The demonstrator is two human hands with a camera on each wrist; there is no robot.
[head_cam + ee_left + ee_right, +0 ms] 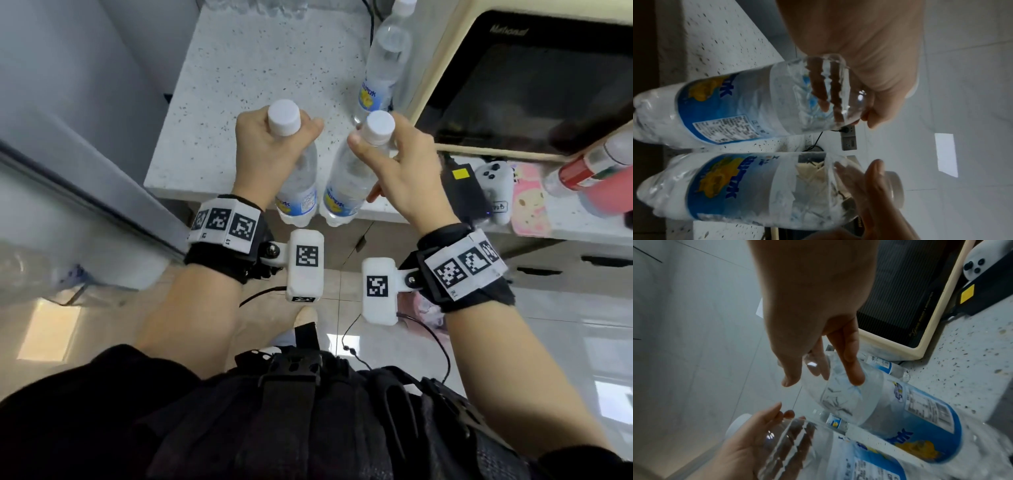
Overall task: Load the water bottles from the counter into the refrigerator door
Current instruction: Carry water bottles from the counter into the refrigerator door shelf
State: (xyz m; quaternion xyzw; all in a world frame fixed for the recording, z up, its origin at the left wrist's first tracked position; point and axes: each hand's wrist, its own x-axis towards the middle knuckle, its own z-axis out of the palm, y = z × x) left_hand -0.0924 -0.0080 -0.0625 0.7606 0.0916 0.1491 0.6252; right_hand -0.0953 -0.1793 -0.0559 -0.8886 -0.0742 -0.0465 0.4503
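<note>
a: status of the two hands?

b: left hand (270,150) has its fingers (869,104) curled round the shoulder of the left bottle (298,185), just under the white cap. right hand (397,164) pinches the neck of the right bottle (346,181) between thumb and fingers (853,363), the rest of the hand looser. both bottles hang clear of the counter (239,85), bases out past its front edge, nearly touching each other.

a: handling properties?

b: judgement only: they look full, so moderately heavy for a neck hold. the walls are thin clear plastic, ribbed, and should give under a squeeze. the film label is smooth and likely slick. the neck and shoulder are the stiffest part; a hold there is sound, but the body will swing. for setting down, a grip lower on the body would steady it.

a: what remains on the counter?

b: a third bottle (383,65) stands upright beside the microwave (513,85), close to its front corner. more bottles seem to lie further back, though i cannot count them.

a: clearances?

b: the counter's front edge runs under the wrists. a grey panel (85,154), possibly the refrigerator, lies to the left; the door shelf itself is not in view. room looks open down and left. right side is crowded: a game controller (493,181), a black adapter (462,185), a red can (589,168).
</note>
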